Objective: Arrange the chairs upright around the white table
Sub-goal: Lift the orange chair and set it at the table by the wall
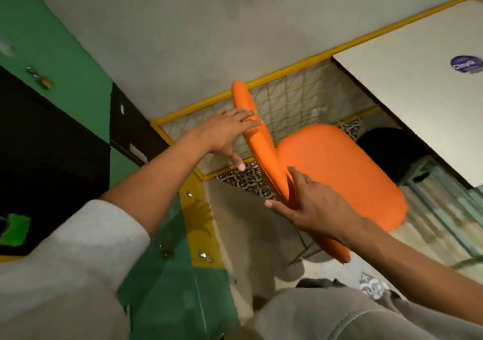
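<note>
Left hand (224,133) gripping the top of the orange chair (339,172) backrest, right hand (313,203) clamped lower down, chair standing beside the white table (407,78), so I'd slide it in level, no tipping.

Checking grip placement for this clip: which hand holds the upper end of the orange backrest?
The left hand grips the orange backrest near its upper end; the right hand clasps it lower down, beside the orange seat.
</note>
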`<state>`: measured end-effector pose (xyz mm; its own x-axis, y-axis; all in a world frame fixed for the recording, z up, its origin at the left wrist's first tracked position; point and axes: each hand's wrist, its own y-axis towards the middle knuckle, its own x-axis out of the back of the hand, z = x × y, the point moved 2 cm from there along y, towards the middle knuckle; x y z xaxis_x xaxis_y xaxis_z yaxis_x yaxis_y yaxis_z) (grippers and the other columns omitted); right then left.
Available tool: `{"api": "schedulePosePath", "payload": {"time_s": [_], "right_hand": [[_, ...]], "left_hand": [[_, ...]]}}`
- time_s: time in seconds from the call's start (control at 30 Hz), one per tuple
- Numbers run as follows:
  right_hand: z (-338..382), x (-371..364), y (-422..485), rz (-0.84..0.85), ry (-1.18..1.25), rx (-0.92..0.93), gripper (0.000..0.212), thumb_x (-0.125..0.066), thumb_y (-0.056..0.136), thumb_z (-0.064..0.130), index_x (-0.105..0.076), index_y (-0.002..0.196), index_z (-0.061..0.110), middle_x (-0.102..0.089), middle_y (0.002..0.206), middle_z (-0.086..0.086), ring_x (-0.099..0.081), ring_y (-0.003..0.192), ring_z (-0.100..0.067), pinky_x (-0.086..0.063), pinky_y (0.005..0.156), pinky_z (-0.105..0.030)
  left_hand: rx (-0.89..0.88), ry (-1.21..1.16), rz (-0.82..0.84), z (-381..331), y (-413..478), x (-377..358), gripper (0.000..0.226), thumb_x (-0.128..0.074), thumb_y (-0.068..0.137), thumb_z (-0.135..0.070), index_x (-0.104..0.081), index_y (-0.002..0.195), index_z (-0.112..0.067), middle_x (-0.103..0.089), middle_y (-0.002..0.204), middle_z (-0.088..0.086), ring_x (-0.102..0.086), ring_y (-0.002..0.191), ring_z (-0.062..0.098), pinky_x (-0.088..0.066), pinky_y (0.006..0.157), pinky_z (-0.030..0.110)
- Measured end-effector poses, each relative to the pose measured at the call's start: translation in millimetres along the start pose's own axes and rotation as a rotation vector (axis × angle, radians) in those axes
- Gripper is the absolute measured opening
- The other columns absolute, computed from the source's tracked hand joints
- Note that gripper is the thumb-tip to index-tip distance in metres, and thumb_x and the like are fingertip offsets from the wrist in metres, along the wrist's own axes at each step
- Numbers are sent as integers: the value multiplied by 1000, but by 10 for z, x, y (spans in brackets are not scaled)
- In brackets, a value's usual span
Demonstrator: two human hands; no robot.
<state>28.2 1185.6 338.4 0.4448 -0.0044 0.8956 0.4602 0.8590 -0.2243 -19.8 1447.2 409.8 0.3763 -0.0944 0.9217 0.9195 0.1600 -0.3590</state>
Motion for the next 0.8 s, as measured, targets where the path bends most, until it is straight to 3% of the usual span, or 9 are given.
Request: {"api": "schedulePosePath", "payload": {"time_s": [0.13,0.27,0.33,0.4,0.5,0.7,0.8], "right_hand": [[159,-131,60,-90,-10,-196,102,-42,93,90,-33,164,17,-63,148,-12,-71,119,-42,-58,87,-49],[313,-359,210,-42,-144,-378,74,-37,101,83,-46,139,20,-70,122,-6,-74,105,-35,-59,76,-44],[328,-430,306,-32,-186,-424,68,-37,103,82,-47,134,22,-70,118,-2,-75,100,-31,-60,74,-42],[324,-459,352,-32,-216,-451,71,-35,101,84,-48,138,26,-70,120,1,-76,99,-29,-57,73,-41],[349,-437,348,-67,-184,-460,71,-39,100,84,-53,142,29,-73,122,5,-77,97,-27,-58,71,-42],[441,-324,549,-134,-163,-513,59,-86,75,72,-74,114,29,-79,94,11,-76,69,-18,-51,47,-31],[471,-319,696,-192,-149,-499,56,-75,83,70,-75,118,26,-80,103,9,-79,78,-17,-55,51,-30]], "left_hand": [[-178,41,-34,323,429,-28,138,-78,53,-91,-27,168,-33,-20,177,2,-18,163,27,-19,128,52],[-340,140,63,487,911,-126,124,-67,50,-100,-49,155,-37,-46,165,-6,-31,158,23,-21,127,51],[-445,160,73,553,1169,-222,115,-62,47,-104,-63,141,-38,-62,148,-9,-47,147,21,-32,123,46],[-560,167,-1,656,1343,-312,105,-55,47,-108,-72,123,-38,-75,125,-11,-67,123,18,-51,105,41],[-653,107,-128,834,1449,-449,94,-52,54,-104,-75,116,-37,-78,109,-10,-73,103,19,-60,82,42],[-824,97,-200,1076,1797,-597,88,-59,59,-94,-81,105,-23,-82,98,-1,-78,89,24,-59,76,41],[-863,43,-262,1208,1925,-612,83,-73,56,-89,-83,99,-19,-82,94,0,-79,83,24,-60,70,39]]}}
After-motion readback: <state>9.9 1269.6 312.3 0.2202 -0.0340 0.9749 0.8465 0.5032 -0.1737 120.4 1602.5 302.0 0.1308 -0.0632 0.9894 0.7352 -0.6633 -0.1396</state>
